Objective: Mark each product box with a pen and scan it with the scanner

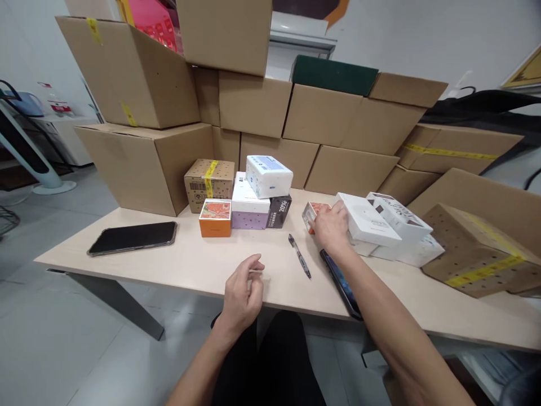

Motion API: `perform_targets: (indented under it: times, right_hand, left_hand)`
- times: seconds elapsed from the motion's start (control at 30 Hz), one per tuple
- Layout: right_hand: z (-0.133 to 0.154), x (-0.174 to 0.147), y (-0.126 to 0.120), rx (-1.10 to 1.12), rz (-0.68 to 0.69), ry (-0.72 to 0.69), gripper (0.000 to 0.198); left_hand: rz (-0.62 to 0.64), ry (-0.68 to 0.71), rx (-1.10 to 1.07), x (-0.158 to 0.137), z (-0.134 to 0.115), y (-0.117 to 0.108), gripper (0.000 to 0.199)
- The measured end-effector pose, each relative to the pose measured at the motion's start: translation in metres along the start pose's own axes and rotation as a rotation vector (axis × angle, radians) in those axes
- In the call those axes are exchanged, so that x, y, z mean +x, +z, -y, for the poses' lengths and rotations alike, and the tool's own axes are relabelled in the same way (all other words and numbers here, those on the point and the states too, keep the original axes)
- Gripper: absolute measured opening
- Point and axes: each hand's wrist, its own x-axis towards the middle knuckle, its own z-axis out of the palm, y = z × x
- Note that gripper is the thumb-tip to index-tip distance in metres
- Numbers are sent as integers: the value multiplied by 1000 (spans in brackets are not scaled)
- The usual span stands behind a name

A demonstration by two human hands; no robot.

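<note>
My right hand [332, 225] reaches to the right side of the table and has its fingers on a small orange-and-white box [310, 216]; part of that box is hidden behind the fingers. Right beside this hand lies a white box [369, 220]. Over the table's front edge hovers my left hand [244, 290], loosely curved, fingers apart, with nothing in it. A pen [300, 256] lies on the table between both hands. Under my right forearm is a dark phone-like device [341, 285], partly covered.
Toward the back stand an orange box [216, 219], a white-and-purple box [249, 208], a black box [279, 212], a tissue pack [269, 176] and a small carton [209, 183]. A phone [133, 237] lies left. Large cardboard boxes [257, 104] are stacked behind; a taped carton [475, 248] stands right.
</note>
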Motion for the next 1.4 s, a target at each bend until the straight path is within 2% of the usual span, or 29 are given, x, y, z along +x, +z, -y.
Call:
perform_targets:
  times: [0.1, 0.2, 0.33, 0.43, 0.53, 0.63, 0.7, 0.77, 0.83, 0.87, 0.93, 1.0, 1.1, 1.2, 1.27, 1.33, 1.4]
  right_hand:
    - [17, 2, -21, 50, -73, -86, 47]
    - [52, 6, -46, 272, -169, -188, 65]
    - [103, 19, -59, 388, -109, -148, 87]
    - [121, 30, -58, 426, -45, -106, 79]
    - [113, 28, -64, 511, -34, -121, 67]
    - [84, 0, -80, 681, -90, -200, 67]
    - [61, -32, -87, 827, -96, -271, 69]
    - [40, -68, -87, 954, -39, -330, 69]
    - [24, -100, -75, 1018, 40, -371, 68]
    - [19, -113, -66, 1030, 75, -387, 67]
    - [11, -133, -45, 1013, 143, -386, 66]
    - [7, -144, -26, 967, 196, -384, 66]
    - [5, -153, -9, 980, 187, -334, 71]
    - [8, -159, -8, 1009, 58, -164, 63]
    - [14, -162, -13, 988, 40, -83, 55]
    - [22, -162, -19, 979, 68, -69, 52]
    - [29, -159, -22, 980, 36, -99, 49]
  left_hand:
    - [6, 23, 23, -1, 2, 2, 43]
    - [-4, 27, 39, -2, 3, 3, 43]
    - [-6, -24, 30, 0, 0, 2, 42]
    - [3, -119, -7, 2, -2, 0, 41]
    - [5, -201, -65, 1, -1, -1, 41]
    - [-32, -259, -180, 0, 2, 0, 39]
    - [-165, -285, -285, 2, 3, 0, 35]
    - [-391, -310, -402, 6, 3, 0, 32]
    - [-587, -350, -507, 11, 5, 0, 32]
    - [-632, -379, -542, 14, 6, -1, 33]
    - [-611, -445, -568, 18, 10, -2, 37]
    - [-521, -496, -561, 20, 15, -3, 44]
    - [-421, -538, -528, 21, 20, -5, 52]
    - [-348, -550, -451, 23, 19, -8, 52]
    - [-276, -539, -414, 25, 15, -10, 50]
    - [-228, -529, -403, 25, 11, -11, 44]
    - [-243, -514, -432, 24, 9, -11, 37]
